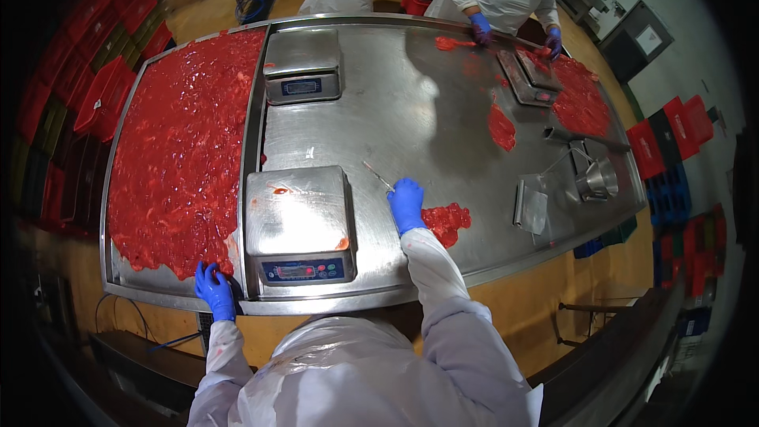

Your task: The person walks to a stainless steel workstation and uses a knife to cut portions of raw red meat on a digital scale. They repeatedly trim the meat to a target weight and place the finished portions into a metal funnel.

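Note:
My right hand, in a blue glove, is closed round the handle of a small knife. Its thin blade points away and to the left over the steel table. Just right of that wrist lies a small heap of red raw meat. My left hand, also blue-gloved, rests at the near edge of a steel trough filled with raw meat. Its fingers are apart and touch the meat's near edge. Between my hands stands a steel bench scale, with a meat scrap and a red smear on its plate.
A second scale stands farther back. Across the table, a co-worker's gloved hands are near another scale and a meat pile. A metal funnel-like vessel and plastic film lie right. Red crates line the left.

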Tool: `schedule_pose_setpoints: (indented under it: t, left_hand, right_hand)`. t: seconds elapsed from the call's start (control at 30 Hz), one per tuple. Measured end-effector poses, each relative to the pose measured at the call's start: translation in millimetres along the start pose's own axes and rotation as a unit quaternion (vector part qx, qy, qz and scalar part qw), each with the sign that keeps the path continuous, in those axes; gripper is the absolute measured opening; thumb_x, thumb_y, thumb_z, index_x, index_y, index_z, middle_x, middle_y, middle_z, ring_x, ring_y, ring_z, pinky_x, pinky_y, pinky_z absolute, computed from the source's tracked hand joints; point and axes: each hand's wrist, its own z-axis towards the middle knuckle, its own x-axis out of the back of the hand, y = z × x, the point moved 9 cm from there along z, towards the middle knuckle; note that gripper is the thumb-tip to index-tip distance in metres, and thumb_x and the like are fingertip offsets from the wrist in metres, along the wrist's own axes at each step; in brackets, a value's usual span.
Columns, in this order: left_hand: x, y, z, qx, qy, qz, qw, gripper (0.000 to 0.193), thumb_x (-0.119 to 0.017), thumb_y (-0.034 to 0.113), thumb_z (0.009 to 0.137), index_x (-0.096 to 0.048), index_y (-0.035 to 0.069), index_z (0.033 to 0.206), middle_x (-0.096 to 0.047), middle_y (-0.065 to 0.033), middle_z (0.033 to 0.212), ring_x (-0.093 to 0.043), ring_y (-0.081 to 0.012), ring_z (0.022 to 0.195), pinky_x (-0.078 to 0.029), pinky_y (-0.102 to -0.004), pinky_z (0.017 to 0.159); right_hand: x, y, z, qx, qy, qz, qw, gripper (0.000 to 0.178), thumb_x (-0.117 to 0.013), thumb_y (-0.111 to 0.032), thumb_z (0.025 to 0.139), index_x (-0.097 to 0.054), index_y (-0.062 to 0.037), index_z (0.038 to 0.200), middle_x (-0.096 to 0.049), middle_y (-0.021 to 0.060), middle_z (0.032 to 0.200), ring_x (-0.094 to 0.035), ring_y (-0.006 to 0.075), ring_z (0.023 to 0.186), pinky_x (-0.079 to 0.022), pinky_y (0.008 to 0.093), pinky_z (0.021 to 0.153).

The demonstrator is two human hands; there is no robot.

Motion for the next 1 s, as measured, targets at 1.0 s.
schedule_pose_setpoints:
  t: [1.0]
  left_hand:
    - [149.1,365.9,-88.6,-0.130,-0.542,-0.603,0.571,0.040,-0.045,0.026,0.098,-0.046,0.005,0.132,-0.057,-0.0046,0.117,-0.052,-0.0146,0.108,-0.038,-0.0317,0.098]
  right_hand:
    - [197.8,-123.3,-216.5,0.013,-0.278,0.673,0.686,0.015,-0.054,-0.011,0.092,-0.059,-0.0001,0.101,-0.060,0.0037,0.085,-0.056,0.0100,0.073,-0.046,0.0248,0.066]
